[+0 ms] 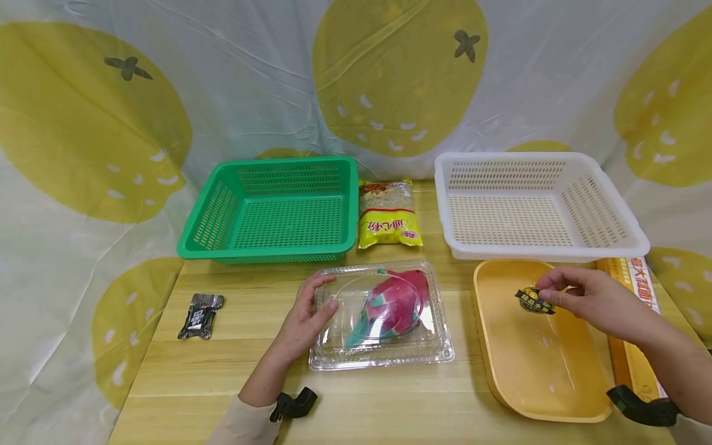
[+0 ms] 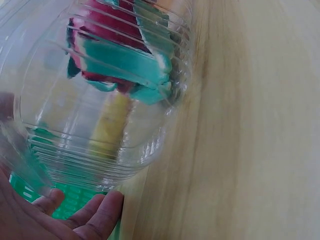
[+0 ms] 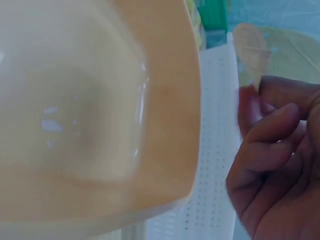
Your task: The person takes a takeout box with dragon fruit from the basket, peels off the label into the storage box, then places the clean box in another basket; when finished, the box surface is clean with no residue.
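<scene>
A clear plastic clamshell box [image 1: 342, 318] holds a pink and green dragon fruit [image 1: 392, 303] and lies closed at the middle of the table. My left hand [image 1: 305, 321] rests at its left side, the thumb over the lid edge and the fingers fairly straight in the left wrist view. Over the orange-yellow tub [image 1: 547, 377], my right hand [image 1: 595, 303] pinches a small black wrapped packet [image 1: 535, 301] with a yellow print between thumb and fingers. In the right wrist view the packet looks pale and blurred, beyond the fingertips.
Behind stand a green basket [image 1: 289, 222] and a white basket [image 1: 508, 219], with a yellow bag of pasta [image 1: 389, 216] between them. A small black wrapped packet [image 1: 201, 316] lies at the left. Beside the tub's right is a long orange-and-white box [image 1: 634, 364].
</scene>
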Motion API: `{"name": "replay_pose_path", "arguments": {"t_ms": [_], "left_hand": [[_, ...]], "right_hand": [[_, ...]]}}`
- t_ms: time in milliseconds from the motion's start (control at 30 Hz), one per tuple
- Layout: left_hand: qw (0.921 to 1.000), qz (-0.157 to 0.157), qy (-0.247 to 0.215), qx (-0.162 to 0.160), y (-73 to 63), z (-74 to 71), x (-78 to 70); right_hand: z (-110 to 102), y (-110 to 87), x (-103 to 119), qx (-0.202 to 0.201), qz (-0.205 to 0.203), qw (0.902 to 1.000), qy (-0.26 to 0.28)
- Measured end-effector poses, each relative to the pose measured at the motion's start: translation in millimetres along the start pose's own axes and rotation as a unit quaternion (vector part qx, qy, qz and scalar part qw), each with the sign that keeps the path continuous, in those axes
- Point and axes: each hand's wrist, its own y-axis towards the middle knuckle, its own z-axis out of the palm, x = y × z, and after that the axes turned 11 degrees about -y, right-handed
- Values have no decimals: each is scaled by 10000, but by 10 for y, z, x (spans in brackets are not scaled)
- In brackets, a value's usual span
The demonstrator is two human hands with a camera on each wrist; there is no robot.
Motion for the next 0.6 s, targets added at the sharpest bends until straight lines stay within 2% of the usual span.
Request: {"name": "replay_pose_path", "arguments": {"t_ms": [200,600], "left_hand": [[10000,2,36,12,1,-4,-7],[9999,80,112,21,1,-11,3]], "right_hand": [[6,26,-76,42,53,9984,-553],[-13,10,-71,1,148,9994,-315]]}}
